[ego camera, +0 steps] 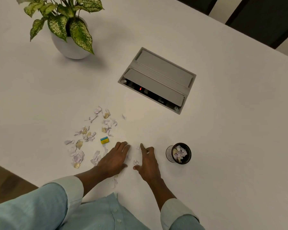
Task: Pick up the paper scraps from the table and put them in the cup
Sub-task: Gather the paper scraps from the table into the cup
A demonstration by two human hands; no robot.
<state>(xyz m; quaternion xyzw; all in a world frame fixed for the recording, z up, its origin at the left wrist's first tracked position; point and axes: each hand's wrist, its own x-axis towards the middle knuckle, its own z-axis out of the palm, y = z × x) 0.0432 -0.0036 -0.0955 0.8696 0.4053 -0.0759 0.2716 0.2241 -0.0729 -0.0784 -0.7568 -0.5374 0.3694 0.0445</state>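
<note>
Dim, warm, soft light; slightly blurred, with wide-angle bending at edges.

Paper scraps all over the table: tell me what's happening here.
A person is clearing paper scraps off a white table. Both hands, left and right, rest spread over a few scraps between them. The black cup to the right already holds some. Most still lie loose, with a yellow-blue piece among them.

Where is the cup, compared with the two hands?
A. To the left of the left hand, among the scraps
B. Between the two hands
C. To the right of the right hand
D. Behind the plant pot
C: the cup, already holding some scraps, stands on the table to the right of the right hand, while the left hand lies beside the loose paper scraps.
</note>
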